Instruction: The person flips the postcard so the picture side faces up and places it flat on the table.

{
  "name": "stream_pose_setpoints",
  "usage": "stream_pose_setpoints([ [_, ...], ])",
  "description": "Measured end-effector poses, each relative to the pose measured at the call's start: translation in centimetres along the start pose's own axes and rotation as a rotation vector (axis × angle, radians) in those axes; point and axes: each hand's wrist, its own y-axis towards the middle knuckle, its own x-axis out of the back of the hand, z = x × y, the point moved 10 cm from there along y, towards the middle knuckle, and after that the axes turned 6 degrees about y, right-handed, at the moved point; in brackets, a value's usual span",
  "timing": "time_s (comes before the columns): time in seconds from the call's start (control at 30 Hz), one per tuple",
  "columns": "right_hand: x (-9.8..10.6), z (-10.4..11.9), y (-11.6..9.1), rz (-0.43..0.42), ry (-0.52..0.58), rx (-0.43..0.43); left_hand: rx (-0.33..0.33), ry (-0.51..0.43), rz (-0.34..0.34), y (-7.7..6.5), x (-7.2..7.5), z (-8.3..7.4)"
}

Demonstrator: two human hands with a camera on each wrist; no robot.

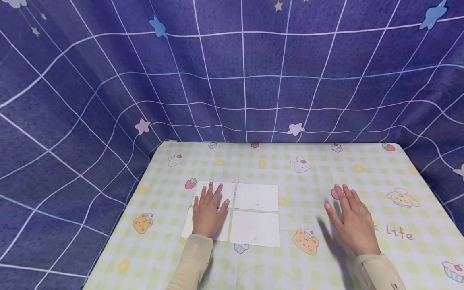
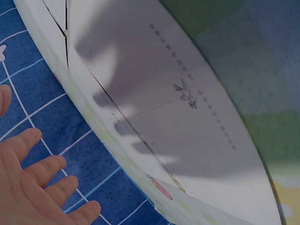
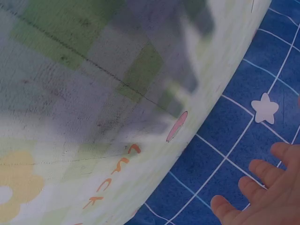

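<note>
Several white cards, printed like postcards, lie in two rows on the tablecloth in the head view. The upper right card and lower right card show fully. My left hand, fingers straight and spread, is over the upper left card and lower left card, hiding parts of both. Its shadow falls apart from it on a card in the left wrist view, so it hovers. My right hand hovers above the cloth at right, fingers extended, holding nothing.
A green-and-white checked tablecloth with cartoon animals, cupcakes and strawberries covers the table. Behind it and along the left side hangs a dark blue curtain with white grid lines and stars.
</note>
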Motion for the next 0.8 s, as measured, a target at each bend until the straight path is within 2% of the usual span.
stream_pose_setpoints([
  [0.3,0.7,0.4,0.2,-0.048,0.021,-0.005,0.013,-0.004,0.017,-0.1,0.3,0.1],
  [0.6,1.3,1.0,0.1,-0.118,0.046,0.023,-0.014,-0.051,-0.067,-0.3,1.3,-0.2],
  [0.8,1.4,1.6,0.1,-0.135,0.060,0.024,-0.024,-0.082,-0.107,-0.3,1.6,-0.3],
])
